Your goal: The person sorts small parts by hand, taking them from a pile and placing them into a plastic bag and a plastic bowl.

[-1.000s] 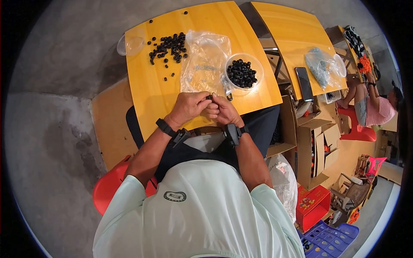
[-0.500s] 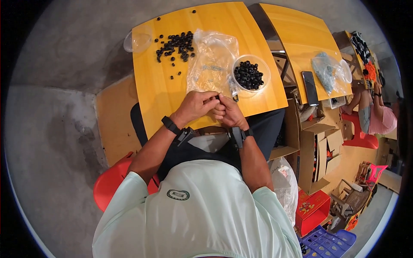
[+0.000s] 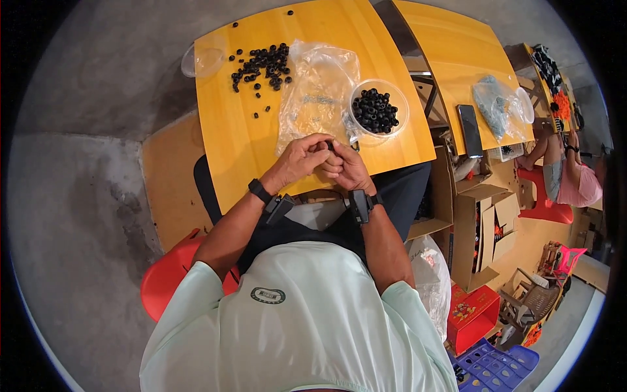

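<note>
Above the table's near edge, my left hand (image 3: pixel 299 162) and my right hand (image 3: pixel 351 168) meet with fingers bent and pressed together. A small black piece (image 3: pixel 330 146) shows between the fingertips; the fingers hide most of it. Just beyond my hands lies a crumpled clear plastic bag (image 3: pixel 317 85). To its right stands a round clear tub (image 3: pixel 404 116) holding many small black round parts (image 3: pixel 375 111). More loose black round parts (image 3: pixel 264 63) are scattered to the left of the bag, some apart from the pile.
A clear round container (image 3: pixel 204 61) overhangs the left edge of the yellow table (image 3: pixel 241 153). On a second table are a phone (image 3: pixel 469 130) and a bag of bluish material (image 3: pixel 494 108). Cardboard boxes (image 3: pixel 471 242) stand at right; a person (image 3: pixel 578 183) sits beyond.
My hands stay together at nearly the same spot, with small finger shifts around the black piece. The table and its contents appear slightly shifted up and left in the view.
</note>
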`<act>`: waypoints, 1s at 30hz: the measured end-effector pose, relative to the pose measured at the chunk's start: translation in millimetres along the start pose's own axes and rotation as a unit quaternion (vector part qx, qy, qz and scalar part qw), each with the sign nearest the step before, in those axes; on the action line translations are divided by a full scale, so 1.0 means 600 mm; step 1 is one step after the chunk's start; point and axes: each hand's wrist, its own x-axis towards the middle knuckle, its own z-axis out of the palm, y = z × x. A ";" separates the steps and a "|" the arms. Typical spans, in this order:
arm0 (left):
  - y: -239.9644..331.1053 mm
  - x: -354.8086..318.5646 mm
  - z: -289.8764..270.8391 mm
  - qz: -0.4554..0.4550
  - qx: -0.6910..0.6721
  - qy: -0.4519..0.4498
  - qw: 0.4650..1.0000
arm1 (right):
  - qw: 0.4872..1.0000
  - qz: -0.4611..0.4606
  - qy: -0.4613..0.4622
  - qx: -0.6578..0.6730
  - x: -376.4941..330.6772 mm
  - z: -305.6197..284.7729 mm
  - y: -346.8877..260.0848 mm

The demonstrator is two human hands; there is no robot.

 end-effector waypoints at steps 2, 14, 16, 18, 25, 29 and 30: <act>-0.014 0.004 0.003 0.023 0.018 0.017 0.999 | 1.000 0.001 0.006 -0.011 0.002 0.011 0.000; 0.016 0.023 0.026 -0.008 0.228 0.121 0.966 | 0.978 0.033 0.105 -0.180 -0.004 0.026 0.023; 0.026 0.013 0.020 0.014 0.231 0.116 0.966 | 0.970 0.023 0.108 -0.215 -0.007 0.043 0.028; 0.037 0.000 0.020 0.057 0.215 0.109 0.969 | 0.941 0.004 0.120 -0.318 -0.012 0.054 0.033; 0.042 -0.026 0.021 0.088 0.160 0.124 0.975 | 0.906 0.004 0.106 -0.409 -0.020 0.103 0.037; 0.038 -0.041 0.024 0.100 0.147 0.130 0.975 | 0.889 -0.026 0.127 -0.439 -0.026 0.109 0.052; 0.036 -0.045 0.023 0.093 0.139 0.119 0.979 | 0.881 -0.032 0.134 -0.453 -0.026 0.104 0.056</act>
